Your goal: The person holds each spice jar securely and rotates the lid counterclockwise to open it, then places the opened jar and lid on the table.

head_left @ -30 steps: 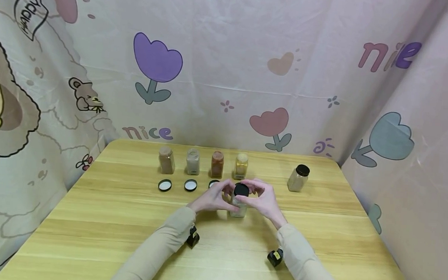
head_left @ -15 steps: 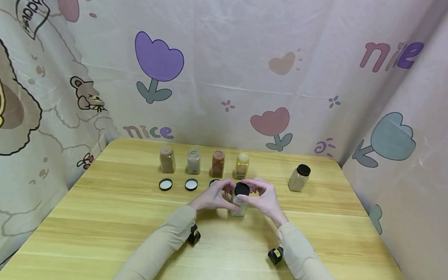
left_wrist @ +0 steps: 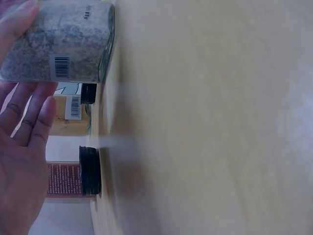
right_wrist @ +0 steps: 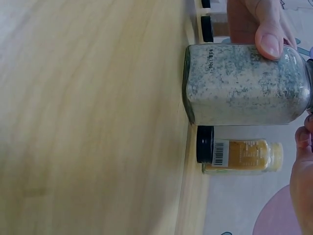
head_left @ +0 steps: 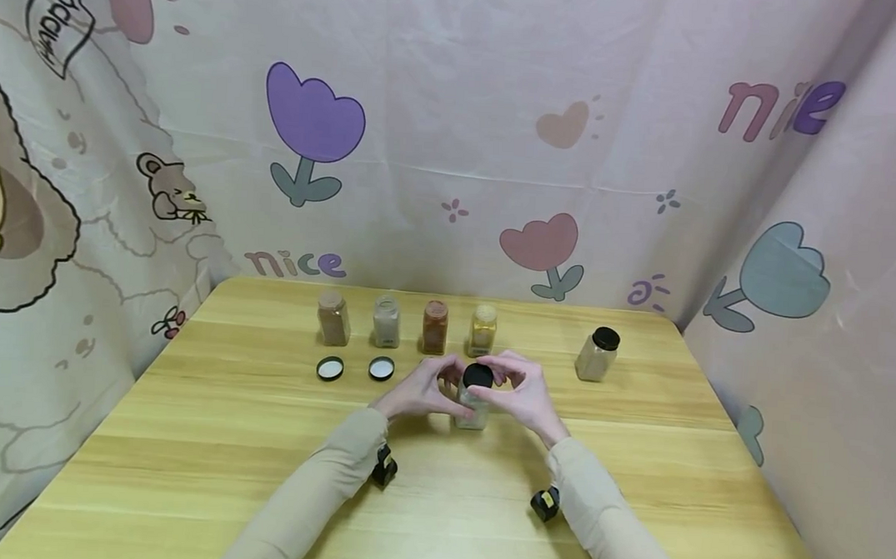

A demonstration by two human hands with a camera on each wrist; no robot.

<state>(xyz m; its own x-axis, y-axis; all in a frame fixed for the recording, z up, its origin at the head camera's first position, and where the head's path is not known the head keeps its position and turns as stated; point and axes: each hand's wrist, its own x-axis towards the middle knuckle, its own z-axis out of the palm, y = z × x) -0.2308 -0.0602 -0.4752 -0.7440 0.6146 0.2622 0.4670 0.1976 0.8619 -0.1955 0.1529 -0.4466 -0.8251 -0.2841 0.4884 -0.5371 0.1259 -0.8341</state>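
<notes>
A clear square spice jar [head_left: 471, 416] with pale, speckled contents stands upright between my hands, its black lid [head_left: 478, 375] on top. My left hand [head_left: 422, 388] holds the jar body, the thumb [right_wrist: 270, 43] pressed against the glass. Fingers and thumb of my right hand [head_left: 521, 397] pinch round the lid. Behind it, a yellow-filled jar [head_left: 482, 331] has its top uncovered, and a loose black lid [right_wrist: 205, 144] stands before it in the right wrist view. The left wrist view shows another black lid [left_wrist: 90, 171] before the red jar.
Left of the yellow jar, a red-brown jar [head_left: 434, 328], a white jar [head_left: 387, 323] and a brown jar [head_left: 334, 319] stand lidless in a row. Two upturned lids, the left lid [head_left: 330, 369] and right lid [head_left: 381, 368], lie in front. A black-capped jar [head_left: 597, 355] stands farther right.
Both hands and the jar have shifted very slightly left, keeping the same hold. My left hand now covers the loose lid that showed just behind it earlier.
</notes>
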